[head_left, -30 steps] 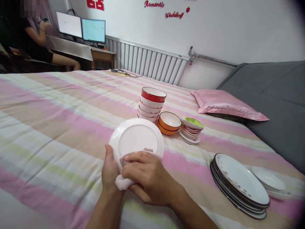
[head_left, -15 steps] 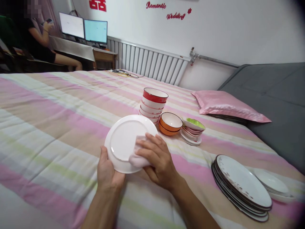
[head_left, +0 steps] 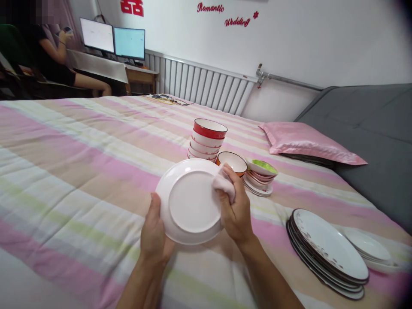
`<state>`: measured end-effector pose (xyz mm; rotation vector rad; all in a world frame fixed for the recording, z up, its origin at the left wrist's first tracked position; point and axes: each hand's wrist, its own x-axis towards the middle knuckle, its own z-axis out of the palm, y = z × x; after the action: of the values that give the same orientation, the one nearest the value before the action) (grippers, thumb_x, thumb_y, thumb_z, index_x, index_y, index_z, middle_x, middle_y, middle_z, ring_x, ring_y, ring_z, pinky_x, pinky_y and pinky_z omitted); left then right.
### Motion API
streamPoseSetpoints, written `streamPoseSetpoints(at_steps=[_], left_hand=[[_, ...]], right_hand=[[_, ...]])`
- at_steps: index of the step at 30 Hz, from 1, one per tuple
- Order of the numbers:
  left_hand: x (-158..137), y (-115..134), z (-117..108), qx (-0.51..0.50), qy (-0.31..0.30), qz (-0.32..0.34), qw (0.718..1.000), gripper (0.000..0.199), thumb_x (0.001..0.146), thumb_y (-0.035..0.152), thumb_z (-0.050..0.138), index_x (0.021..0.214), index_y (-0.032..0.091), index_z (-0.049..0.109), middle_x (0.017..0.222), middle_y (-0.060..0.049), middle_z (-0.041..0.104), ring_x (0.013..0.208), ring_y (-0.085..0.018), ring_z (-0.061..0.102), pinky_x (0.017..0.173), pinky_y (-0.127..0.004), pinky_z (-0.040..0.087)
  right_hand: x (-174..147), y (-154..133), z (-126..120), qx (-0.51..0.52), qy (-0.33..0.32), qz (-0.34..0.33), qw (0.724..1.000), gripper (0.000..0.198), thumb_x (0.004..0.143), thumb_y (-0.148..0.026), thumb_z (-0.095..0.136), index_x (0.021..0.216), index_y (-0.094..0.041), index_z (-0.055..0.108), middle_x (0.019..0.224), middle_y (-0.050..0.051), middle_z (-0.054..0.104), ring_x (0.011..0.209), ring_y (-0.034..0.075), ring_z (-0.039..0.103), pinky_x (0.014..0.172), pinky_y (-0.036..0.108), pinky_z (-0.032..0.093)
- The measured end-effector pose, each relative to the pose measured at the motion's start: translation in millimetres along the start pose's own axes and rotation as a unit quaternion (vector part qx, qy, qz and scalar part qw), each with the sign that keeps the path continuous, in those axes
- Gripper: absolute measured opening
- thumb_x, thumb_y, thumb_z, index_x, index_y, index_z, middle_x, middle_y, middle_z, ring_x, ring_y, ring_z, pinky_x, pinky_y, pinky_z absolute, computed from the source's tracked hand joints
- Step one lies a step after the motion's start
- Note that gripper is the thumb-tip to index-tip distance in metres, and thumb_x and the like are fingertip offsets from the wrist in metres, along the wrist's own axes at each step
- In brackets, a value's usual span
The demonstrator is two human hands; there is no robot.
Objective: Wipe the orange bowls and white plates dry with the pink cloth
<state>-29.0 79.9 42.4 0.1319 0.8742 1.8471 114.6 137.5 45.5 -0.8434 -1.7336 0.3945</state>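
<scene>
A white plate is held up over the bed, its underside with the raised foot ring facing me. My left hand grips its left edge, thumb at the rim and the other fingers behind it. Bunched in my right hand is a pale pink cloth, pressed around the plate's right rim. Just beyond the plate stand a stack of white bowls with a red one on top and an orange bowl, partly hidden by the plate and my right hand.
Small dishes topped by a green-lined bowl stand right of the orange bowl. Large oval plates are stacked at the right, beside small white dishes. A pink pillow lies near the grey headboard. A person sits at far left, holding a phone.
The plate has moved right and slightly down with my left hand. My right hand has shifted from the plate's underside to its right rim, with the cloth now around the edge.
</scene>
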Motion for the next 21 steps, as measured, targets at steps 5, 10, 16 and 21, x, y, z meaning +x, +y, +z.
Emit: streamPoseSetpoints(at_steps=[5, 10, 16, 21], left_hand=[[-3, -8, -6, 0.066, -0.057, -0.041, 0.995, 0.053, 0.084, 0.050, 0.057, 0.120, 0.011, 0.063, 0.091, -0.011, 0.076, 0.090, -0.027, 0.071, 0.079, -0.033, 0.057], [-8, -12, -9, 0.145, -0.109, -0.066, 0.981, 0.063, 0.075, 0.059, 0.063, 0.109, 0.007, 0.068, 0.077, -0.013, 0.074, 0.075, -0.029, 0.071, 0.060, -0.031, 0.056], [-13, -16, -7, 0.222, -0.149, -0.058, 0.962, 0.058, 0.069, 0.065, 0.064, 0.084, 0.010, 0.073, 0.061, -0.010, 0.069, 0.061, -0.024, 0.065, 0.046, -0.026, 0.046], [-11, -18, -10, 0.278, -0.156, 0.004, 0.948, 0.048, 0.075, 0.059, 0.060, 0.060, 0.014, 0.064, 0.052, -0.003, 0.059, 0.051, -0.015, 0.051, 0.045, -0.023, 0.038]], right_hand=[[5, 1, -7, -0.006, 0.020, 0.030, 0.999, 0.039, 0.093, -0.032, 0.050, 0.131, -0.022, 0.049, 0.134, 0.010, 0.055, 0.124, 0.023, 0.051, 0.104, 0.043, 0.041], [7, -2, -11, -0.071, 0.001, -0.042, 0.997, 0.035, 0.092, -0.031, 0.050, 0.126, -0.021, 0.053, 0.128, 0.010, 0.060, 0.121, 0.024, 0.053, 0.101, 0.045, 0.042], [7, -10, -12, -0.138, -0.059, -0.160, 0.976, 0.037, 0.091, -0.038, 0.052, 0.122, -0.019, 0.054, 0.127, 0.011, 0.061, 0.121, 0.027, 0.052, 0.102, 0.047, 0.039], [-2, -26, -4, -0.176, -0.105, -0.228, 0.952, 0.050, 0.091, -0.056, 0.042, 0.117, -0.017, 0.059, 0.125, 0.011, 0.063, 0.122, 0.028, 0.052, 0.105, 0.046, 0.035]])
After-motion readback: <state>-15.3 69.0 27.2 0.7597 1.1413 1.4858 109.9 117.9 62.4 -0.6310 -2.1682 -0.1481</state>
